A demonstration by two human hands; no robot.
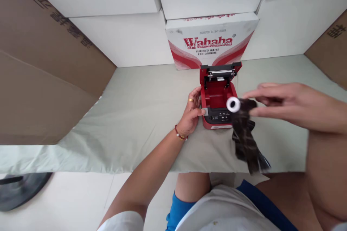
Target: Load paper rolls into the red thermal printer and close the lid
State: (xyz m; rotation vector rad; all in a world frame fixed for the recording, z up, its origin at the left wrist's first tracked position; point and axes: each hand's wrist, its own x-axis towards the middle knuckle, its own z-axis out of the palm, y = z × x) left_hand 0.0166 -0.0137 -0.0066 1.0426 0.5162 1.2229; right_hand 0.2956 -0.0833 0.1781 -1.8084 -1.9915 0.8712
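Observation:
A red and black label printer [217, 115] rests on the covered table, its lid [221, 73] raised and its red inner compartment bare. My left hand [192, 112] grips the printer's left side, with the thumb on the grey tab by the front panel. Over the printer's right front corner, my right hand [273, 103] pinches a small paper roll [233, 104] with a white end and dark core. Crumpled black film [248, 144] trails down from this roll toward the table's near edge. Motion blurs the right hand and the film.
A Wahaha water carton [211, 43] stands right behind the printer, against stacked white boxes [135, 39]. Brown cartons flank the table on the left [48, 79] and right [332, 47]. Pale green cloth [135, 115] covers the tabletop. A round black base [24, 191] stands on the floor at left.

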